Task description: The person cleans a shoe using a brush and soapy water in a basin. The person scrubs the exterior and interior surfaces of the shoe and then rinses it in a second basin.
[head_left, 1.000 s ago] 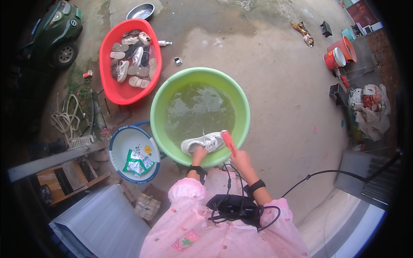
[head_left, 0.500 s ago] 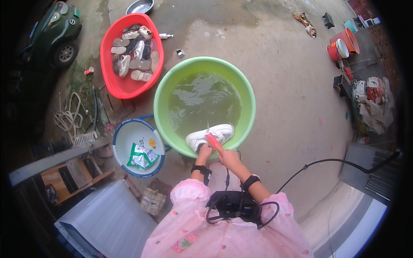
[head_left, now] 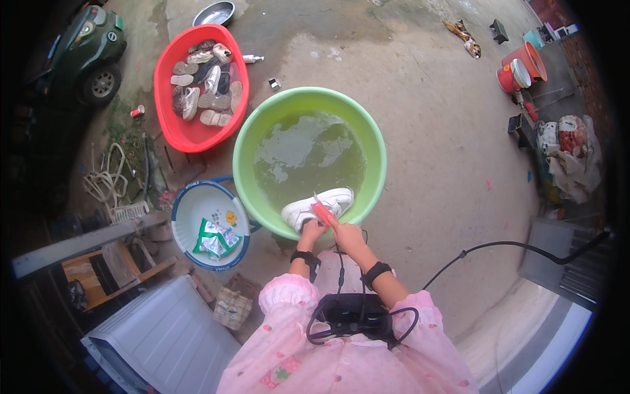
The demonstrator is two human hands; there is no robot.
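Observation:
A white shoe (head_left: pixel 300 211) is tilted against the near inside wall of a green basin (head_left: pixel 377 164) of cloudy water (head_left: pixel 308 151). My left hand (head_left: pixel 313 231) grips the shoe at its heel opening; the fingers are partly hidden there. In my right hand (head_left: pixel 349 238) is a red-handled brush (head_left: pixel 321 211), laid across the shoe's upper. Its bristles are mostly out of sight. Both hands are close together over the basin's near rim.
Several shoes lie in a red tub (head_left: pixel 187 139) at the far left. A white basin with a blue rim (head_left: pixel 187 226) holds a green-and-white packet (head_left: pixel 216 240). Beyond are a parked green vehicle (head_left: pixel 92 56) and, right, red buckets (head_left: pixel 530 62). A black cable (head_left: pixel 505 244) runs rightward.
The brush and right hand have shifted very slightly across the shoe, and the water's surface ripples differently. Both hands keep their hold.

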